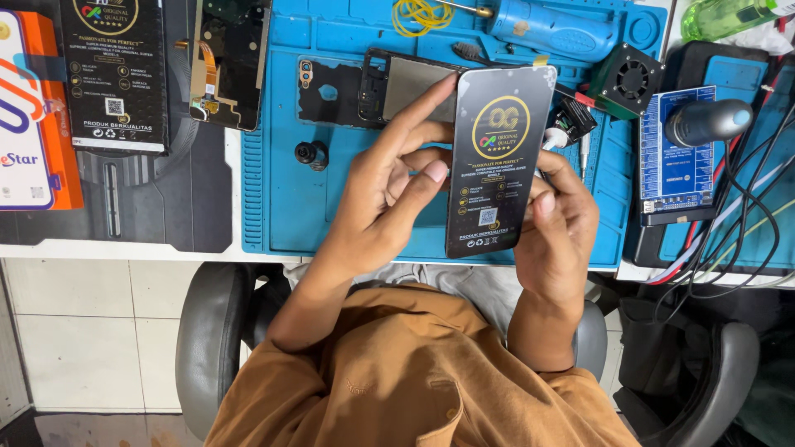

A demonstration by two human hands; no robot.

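Both my hands hold a black phone screen panel (499, 157) upright over the blue work mat (281, 215); its protective film carries a gold round emblem. My left hand (396, 186) grips the panel's left edge, index finger stretched up along it and thumb bent towards the lower part. My right hand (556, 228) supports the right edge and lower corner, thumb on the front. Behind the panel an opened phone body (397, 87) lies on the mat, partly hidden.
A second black screen panel (113, 74) and an orange-and-white box (33, 108) lie at the left, beside a stripped display with a flex cable (228, 62). A small black cylinder (312, 155), yellow rubber bands (422, 15), blue power screwdriver (555, 29), small fan (625, 80), blue test board (675, 157) and cables (745, 223) surround the mat.
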